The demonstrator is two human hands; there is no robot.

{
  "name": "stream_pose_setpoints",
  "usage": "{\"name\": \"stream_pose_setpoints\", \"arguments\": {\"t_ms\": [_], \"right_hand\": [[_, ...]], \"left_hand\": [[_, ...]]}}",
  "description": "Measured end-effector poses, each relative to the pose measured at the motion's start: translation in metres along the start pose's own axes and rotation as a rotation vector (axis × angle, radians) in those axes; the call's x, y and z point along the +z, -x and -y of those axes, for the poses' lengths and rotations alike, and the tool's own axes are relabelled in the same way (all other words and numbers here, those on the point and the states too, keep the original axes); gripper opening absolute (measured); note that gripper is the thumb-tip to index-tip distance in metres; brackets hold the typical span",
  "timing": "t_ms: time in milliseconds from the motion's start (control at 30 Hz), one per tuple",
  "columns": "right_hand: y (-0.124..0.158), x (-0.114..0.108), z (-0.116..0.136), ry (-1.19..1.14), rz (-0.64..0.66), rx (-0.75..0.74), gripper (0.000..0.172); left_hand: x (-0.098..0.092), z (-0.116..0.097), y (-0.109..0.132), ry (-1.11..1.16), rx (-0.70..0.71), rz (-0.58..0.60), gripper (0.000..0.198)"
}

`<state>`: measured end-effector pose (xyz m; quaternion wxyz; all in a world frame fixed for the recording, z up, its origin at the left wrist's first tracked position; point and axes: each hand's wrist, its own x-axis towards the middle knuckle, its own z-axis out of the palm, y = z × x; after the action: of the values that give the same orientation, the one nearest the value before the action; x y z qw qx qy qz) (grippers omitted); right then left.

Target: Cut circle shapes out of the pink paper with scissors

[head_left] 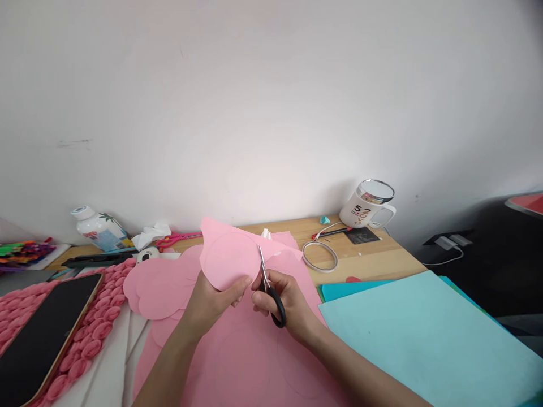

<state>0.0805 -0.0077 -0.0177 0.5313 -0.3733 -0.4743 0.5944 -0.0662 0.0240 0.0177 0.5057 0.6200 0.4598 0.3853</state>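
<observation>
My left hand (220,299) pinches the lower edge of a piece of pink paper (231,257), held up off the table, with a circle drawn faintly on it. In my right hand (282,299) is a pair of scissors (278,308) with black handles. Its metal blades point upward at the right side of the drawn circle, and a strip of the paper trails off to the right. Beneath both hands lies a large pink sheet (241,362) with faint circles on it. Several cut pink paper circles (163,288) overlap to the left.
At right lie light blue sheets (424,339); behind them stand a white mug (362,209) and a coiled white cable (320,268). A phone (46,333) rests on pink rosettes (106,316) at left. Pink scissors (178,238) and a white bottle (99,229) sit by the wall.
</observation>
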Motion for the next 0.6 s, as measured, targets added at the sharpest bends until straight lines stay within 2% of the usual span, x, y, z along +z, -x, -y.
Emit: {"name": "stream_pose_setpoints", "arguments": {"t_ms": [400,600], "right_hand": [[0.0006,0.0007,0.0010,-0.013,0.006,-0.003,0.029],[0.0010,0.0042,0.0002,0.025,-0.038,0.016,0.033]], "left_hand": [[-0.0048,0.0090,-0.0030,-0.018,0.031,0.000,0.034],[0.0001,0.0063,-0.0030,-0.004,0.092,-0.023,0.038]]}}
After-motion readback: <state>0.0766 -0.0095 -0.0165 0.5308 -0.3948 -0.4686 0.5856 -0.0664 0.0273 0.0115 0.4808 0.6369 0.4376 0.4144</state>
